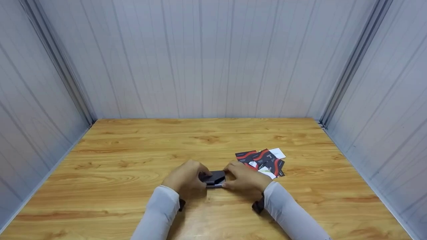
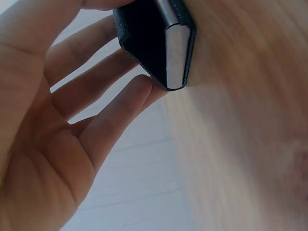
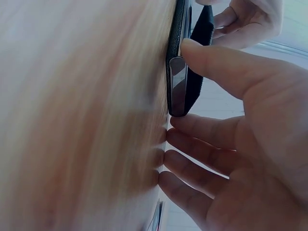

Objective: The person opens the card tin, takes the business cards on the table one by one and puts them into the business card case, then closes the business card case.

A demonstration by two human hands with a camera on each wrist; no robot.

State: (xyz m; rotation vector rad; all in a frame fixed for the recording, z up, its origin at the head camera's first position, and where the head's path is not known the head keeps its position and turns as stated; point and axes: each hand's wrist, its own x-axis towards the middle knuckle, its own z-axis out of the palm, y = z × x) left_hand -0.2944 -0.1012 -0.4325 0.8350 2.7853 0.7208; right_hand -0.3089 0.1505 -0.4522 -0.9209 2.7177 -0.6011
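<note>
A black business card case (image 1: 217, 176) with a leather-look cover and shiny metal edges lies on the wooden table in front of me, its flap partly raised. My left hand (image 1: 187, 176) holds the left end, thumb at the near side and fingers at the flap. Up close in the left wrist view, the case's pale metal end (image 2: 177, 57) shows beneath the lifted flap. At the opposite end my right hand (image 1: 246, 177) pinches the case between thumb and forefinger. Its other fingers touch the tabletop in the right wrist view, beside the case's mirror-like end (image 3: 178, 89).
Several loose business cards (image 1: 262, 158), black with red waves and some white, lie overlapping just beyond my right hand. The wooden table (image 1: 116, 160) meets a pale panelled wall (image 1: 213, 66) at the back, with similar walls on both sides.
</note>
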